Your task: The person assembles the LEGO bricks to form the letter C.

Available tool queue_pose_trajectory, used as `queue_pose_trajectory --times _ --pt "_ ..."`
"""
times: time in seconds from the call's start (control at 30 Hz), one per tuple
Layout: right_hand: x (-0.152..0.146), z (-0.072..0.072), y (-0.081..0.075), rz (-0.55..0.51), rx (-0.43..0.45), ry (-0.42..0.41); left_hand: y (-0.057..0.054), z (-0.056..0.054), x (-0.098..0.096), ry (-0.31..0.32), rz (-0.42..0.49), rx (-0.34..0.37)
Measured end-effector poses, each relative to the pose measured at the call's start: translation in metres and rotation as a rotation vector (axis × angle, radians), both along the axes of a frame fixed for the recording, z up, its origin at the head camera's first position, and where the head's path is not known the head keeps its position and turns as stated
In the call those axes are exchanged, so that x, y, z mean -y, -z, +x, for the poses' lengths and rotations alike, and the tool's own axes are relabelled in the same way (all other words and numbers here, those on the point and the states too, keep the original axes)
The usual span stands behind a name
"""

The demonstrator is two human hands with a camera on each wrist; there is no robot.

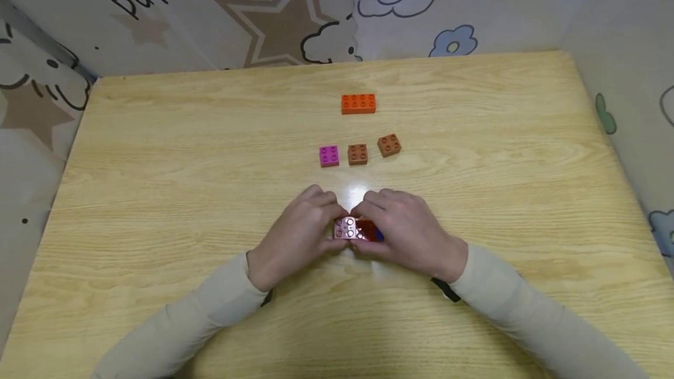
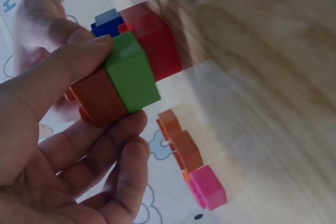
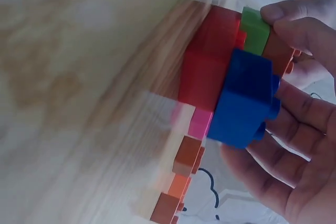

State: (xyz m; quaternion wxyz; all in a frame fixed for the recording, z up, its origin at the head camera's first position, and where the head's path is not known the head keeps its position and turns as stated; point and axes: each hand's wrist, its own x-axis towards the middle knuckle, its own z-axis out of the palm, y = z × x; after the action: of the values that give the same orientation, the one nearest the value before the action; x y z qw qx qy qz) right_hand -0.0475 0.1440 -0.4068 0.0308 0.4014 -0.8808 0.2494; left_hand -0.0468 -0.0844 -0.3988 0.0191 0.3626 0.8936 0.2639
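My left hand (image 1: 297, 230) pinches a brown toy building brick (image 2: 100, 98) stacked on a green one (image 2: 134, 72), thumb on one side and fingers on the other. Just right of it, my right hand (image 1: 405, 230) curls round a long red brick (image 3: 210, 56) with a blue brick (image 3: 244, 98) on its far end. In the right wrist view the green brick sits by a bare red stud; I cannot tell whether it is pressed onto the red brick. The fingertips of both hands nearly meet at the join. From the head view, the right hand hides most of the blue brick.
Beyond the hands a pink brick (image 1: 329, 156), a brown brick (image 1: 357, 154) and another, tilted brown brick (image 1: 389, 145) lie in a row. An orange brick (image 1: 358, 103) lies farther back. Patterned cloth (image 1: 474, 4) surrounds the wooden table (image 1: 158, 162) at the back and sides.
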Motion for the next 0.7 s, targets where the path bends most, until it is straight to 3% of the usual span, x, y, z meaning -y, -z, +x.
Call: queue_pose_trajectory --times 0.33,0.57,0.7 --pt "-0.029 0.001 0.002 0.145 0.040 0.054 -0.004 -0.001 -0.001 0.007 -0.045 -0.004" --pt "-0.034 0.002 0.007 0.138 0.040 0.027 -0.005 0.000 -0.001 0.009 -0.060 -0.014" --pt "-0.033 0.003 0.009 0.130 0.020 0.019 -0.006 -0.002 -0.001 0.012 -0.052 0.022"
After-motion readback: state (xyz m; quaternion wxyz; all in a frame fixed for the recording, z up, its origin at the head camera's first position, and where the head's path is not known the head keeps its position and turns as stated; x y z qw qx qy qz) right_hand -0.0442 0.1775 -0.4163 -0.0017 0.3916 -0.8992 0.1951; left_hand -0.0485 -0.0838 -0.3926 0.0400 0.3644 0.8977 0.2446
